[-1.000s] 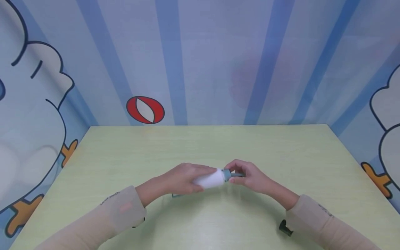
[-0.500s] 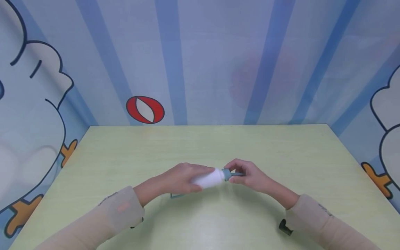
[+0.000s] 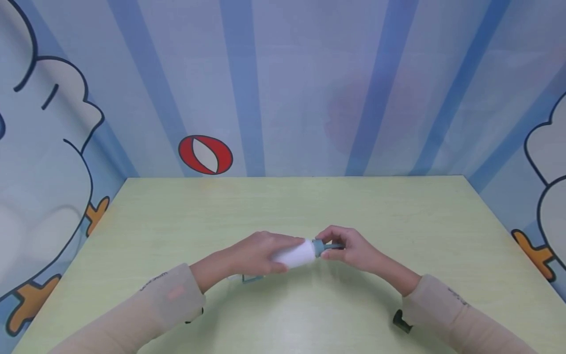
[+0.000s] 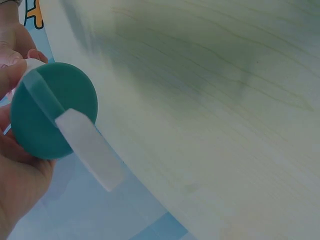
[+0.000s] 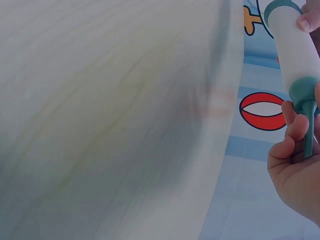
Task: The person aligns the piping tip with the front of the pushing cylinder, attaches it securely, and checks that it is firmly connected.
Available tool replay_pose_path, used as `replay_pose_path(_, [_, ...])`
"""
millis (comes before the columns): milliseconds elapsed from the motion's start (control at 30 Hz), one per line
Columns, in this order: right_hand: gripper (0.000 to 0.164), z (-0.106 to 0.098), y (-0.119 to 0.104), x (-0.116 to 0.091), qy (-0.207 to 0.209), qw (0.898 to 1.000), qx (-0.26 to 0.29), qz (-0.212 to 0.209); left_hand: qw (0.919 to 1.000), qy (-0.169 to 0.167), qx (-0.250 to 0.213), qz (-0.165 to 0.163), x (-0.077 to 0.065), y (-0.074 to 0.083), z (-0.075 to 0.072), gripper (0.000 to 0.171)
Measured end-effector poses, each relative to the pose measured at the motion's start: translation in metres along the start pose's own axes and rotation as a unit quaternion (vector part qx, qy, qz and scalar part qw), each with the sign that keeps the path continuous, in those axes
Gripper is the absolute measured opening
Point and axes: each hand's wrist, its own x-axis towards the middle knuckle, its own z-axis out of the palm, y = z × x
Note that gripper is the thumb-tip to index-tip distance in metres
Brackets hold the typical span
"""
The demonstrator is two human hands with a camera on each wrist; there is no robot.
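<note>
A white cylinder (image 3: 295, 254) with teal ends is held between both hands above the table, lying nearly sideways. My left hand (image 3: 261, 253) grips its body from above. My right hand (image 3: 351, 248) pinches the teal collar (image 3: 318, 248) at the other end, its fingers around a thin teal nozzle (image 5: 308, 130). In the left wrist view the near end is a round teal cap (image 4: 75, 92) with a raised bar across it, and a flat white piece (image 4: 92, 150) sticks out from there. A teal loop (image 3: 253, 280) shows below my left hand in the head view.
The pale yellow-green table (image 3: 309, 201) spreads beneath both hands. Behind it stands a blue striped backdrop (image 3: 300, 98) with a printed red ball (image 3: 205, 155), and printed side panels flank it. A small black piece (image 3: 401, 322) hangs under the right sleeve.
The teal loop and a bit of white beside it show more below my left hand now. My right hand has shifted very slightly left; both hands keep their hold.
</note>
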Motion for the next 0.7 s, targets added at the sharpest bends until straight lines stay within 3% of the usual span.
replay_pose_path(333, [0.025, 0.0011, 0.0006, 0.0008, -0.028, 0.999, -0.021, -0.012, 0.9999, -0.004, 0.008, 0.007, 0.0, 0.0011, 0.001, 0.057])
replay_pose_path(700, [0.032, 0.0004, 0.0005, 0.0004, -0.06, 0.998, -0.005, 0.017, 0.9991, 0.002, 0.032, 0.029, 0.0007, -0.001, 0.0016, 0.056])
